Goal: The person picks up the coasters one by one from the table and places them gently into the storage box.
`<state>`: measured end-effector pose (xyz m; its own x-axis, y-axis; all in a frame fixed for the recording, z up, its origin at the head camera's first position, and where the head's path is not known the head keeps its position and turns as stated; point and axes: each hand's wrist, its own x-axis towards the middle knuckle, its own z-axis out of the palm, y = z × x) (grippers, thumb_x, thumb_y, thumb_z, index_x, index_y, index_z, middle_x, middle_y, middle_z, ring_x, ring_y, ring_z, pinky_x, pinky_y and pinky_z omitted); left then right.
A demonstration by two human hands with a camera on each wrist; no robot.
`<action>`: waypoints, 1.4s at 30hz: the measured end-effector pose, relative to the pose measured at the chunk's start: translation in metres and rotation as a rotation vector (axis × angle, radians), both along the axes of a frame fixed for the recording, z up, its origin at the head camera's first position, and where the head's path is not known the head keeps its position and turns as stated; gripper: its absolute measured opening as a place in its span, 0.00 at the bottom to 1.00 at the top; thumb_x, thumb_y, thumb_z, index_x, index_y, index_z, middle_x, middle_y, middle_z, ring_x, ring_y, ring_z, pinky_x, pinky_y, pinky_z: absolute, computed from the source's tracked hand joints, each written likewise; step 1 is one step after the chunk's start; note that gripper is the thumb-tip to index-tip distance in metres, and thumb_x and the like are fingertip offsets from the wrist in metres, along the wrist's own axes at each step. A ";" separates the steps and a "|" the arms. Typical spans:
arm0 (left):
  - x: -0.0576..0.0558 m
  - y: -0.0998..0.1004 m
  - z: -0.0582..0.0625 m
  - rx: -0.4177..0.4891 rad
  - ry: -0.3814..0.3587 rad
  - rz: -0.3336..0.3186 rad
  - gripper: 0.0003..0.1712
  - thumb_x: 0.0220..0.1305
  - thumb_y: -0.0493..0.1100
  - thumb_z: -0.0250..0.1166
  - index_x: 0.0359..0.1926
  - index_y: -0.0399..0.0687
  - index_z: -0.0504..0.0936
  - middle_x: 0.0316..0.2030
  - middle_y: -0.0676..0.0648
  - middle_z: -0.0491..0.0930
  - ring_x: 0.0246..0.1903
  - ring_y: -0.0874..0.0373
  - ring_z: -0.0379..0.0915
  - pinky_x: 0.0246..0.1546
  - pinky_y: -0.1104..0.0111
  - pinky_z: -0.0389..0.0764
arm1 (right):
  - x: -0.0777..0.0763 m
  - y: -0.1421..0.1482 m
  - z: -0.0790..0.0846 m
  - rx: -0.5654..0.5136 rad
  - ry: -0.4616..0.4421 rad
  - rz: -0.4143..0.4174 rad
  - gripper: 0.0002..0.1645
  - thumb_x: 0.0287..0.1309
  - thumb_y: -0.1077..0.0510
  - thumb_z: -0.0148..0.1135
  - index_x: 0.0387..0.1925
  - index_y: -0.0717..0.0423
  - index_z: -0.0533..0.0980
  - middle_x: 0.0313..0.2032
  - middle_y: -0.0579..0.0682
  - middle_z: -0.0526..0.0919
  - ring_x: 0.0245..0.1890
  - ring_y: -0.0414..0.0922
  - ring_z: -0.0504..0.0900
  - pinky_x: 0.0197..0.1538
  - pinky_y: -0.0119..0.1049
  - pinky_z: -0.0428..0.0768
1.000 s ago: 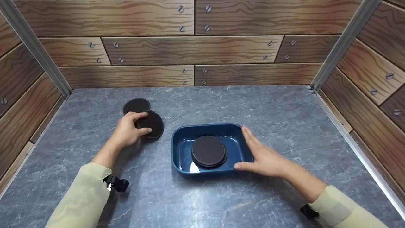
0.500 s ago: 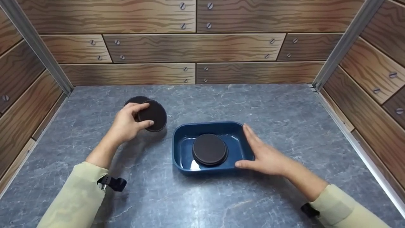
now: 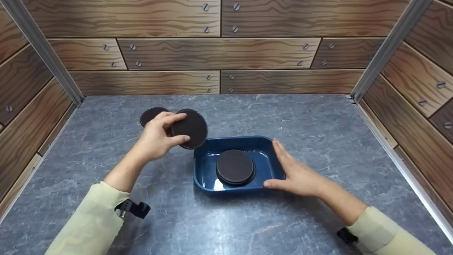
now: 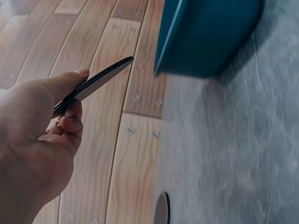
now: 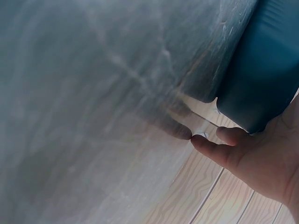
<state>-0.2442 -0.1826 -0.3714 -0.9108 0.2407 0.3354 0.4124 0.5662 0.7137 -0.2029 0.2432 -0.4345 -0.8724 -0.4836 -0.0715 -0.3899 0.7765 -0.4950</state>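
My left hand (image 3: 155,140) pinches a round dark coaster (image 3: 193,128) with pale edge stitching between thumb and fingers. It is raised above the table, overlapping the back left corner of a blue rectangular tray (image 3: 230,191) in the head view. Seen edge-on in the left wrist view, the held coaster (image 4: 105,79) is thin and tilted. Inside the tray lies a stack of similar coasters (image 3: 235,166). My right hand (image 3: 299,177) rests against the tray's right end, fingers fairly straight along the side and thumb at the front rim.
Another dark coaster (image 3: 151,114) lies on the grey marbled table (image 3: 219,226) behind my left hand, which partly covers it. Wood-patterned panels (image 3: 170,53) enclose the table at the back and both sides, with metal posts at the back corners.
My left hand has lifted one coaster off the table beside the other and carried it right, toward the tray. The right hand and tray have stayed in place.
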 end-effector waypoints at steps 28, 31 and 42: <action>0.005 0.086 -0.023 -0.046 -0.125 -0.250 0.35 0.58 0.39 0.82 0.67 0.41 0.83 0.56 0.42 0.80 0.56 0.48 0.77 0.60 0.58 0.78 | 0.000 0.001 -0.001 -0.005 0.016 0.004 0.75 0.63 0.27 0.69 0.86 0.55 0.32 0.85 0.55 0.31 0.80 0.66 0.50 0.75 0.67 0.58; 0.005 0.090 -0.026 -0.067 -0.148 -0.265 0.35 0.58 0.40 0.82 0.67 0.41 0.83 0.57 0.41 0.80 0.57 0.47 0.76 0.61 0.57 0.78 | 0.000 0.000 -0.001 -0.005 0.015 0.006 0.75 0.63 0.27 0.69 0.86 0.55 0.32 0.85 0.55 0.31 0.80 0.66 0.50 0.75 0.67 0.58; 0.003 0.099 -0.036 -0.136 -0.165 -0.291 0.35 0.58 0.41 0.82 0.66 0.39 0.83 0.56 0.40 0.80 0.55 0.46 0.77 0.61 0.55 0.77 | -0.002 0.000 -0.001 0.000 0.018 0.012 0.74 0.63 0.28 0.68 0.86 0.57 0.33 0.85 0.58 0.32 0.80 0.66 0.50 0.76 0.66 0.58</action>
